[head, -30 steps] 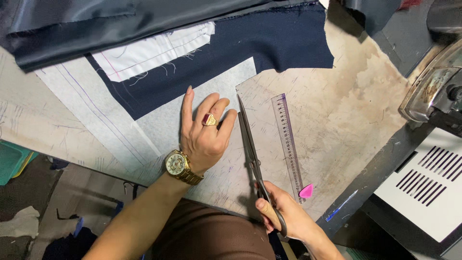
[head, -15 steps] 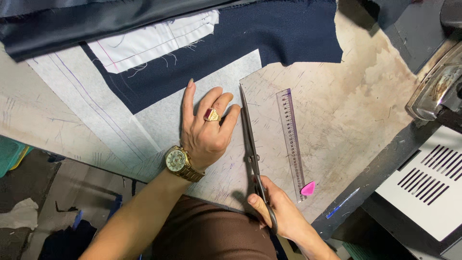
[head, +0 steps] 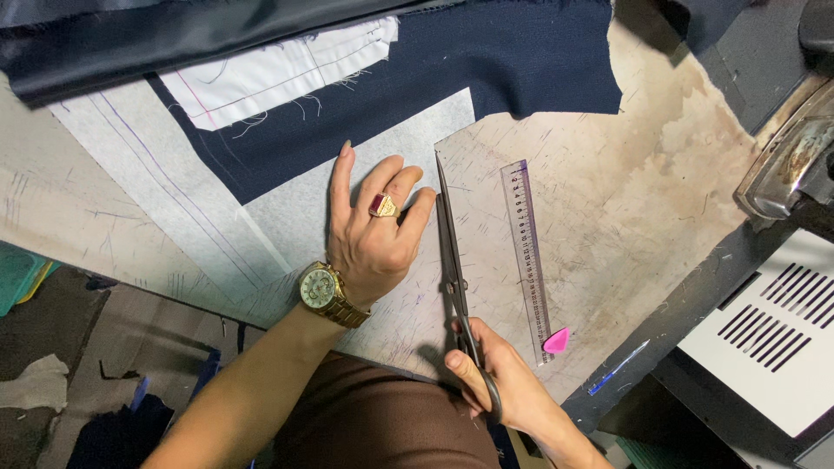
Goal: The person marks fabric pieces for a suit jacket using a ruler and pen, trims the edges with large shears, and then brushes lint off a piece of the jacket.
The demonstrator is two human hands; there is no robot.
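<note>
My right hand [head: 499, 382] grips the handles of long dark scissors [head: 452, 252] at the table's near edge. Their blades point away from me along the right edge of a pale grey interfacing sheet [head: 295, 208]. My left hand [head: 373, 230], wearing a gold watch and a red-stone ring, presses flat on that sheet just left of the blades. The sheet lies over a navy fabric piece [head: 486, 61] spread across the far side of the worn table [head: 643, 200].
A clear ruler [head: 526, 252] lies right of the scissors, with a pink chalk piece [head: 557, 340] at its near end and a blue pen [head: 617, 367] beyond. An iron [head: 795, 156] stands at the right. White lining [head: 278, 69] and dark cloth [head: 174, 35] lie at the back.
The scissors have closed and slid forward along the sheet's edge. The view has shifted slightly; my left hand stays pressed on the sheet.
</note>
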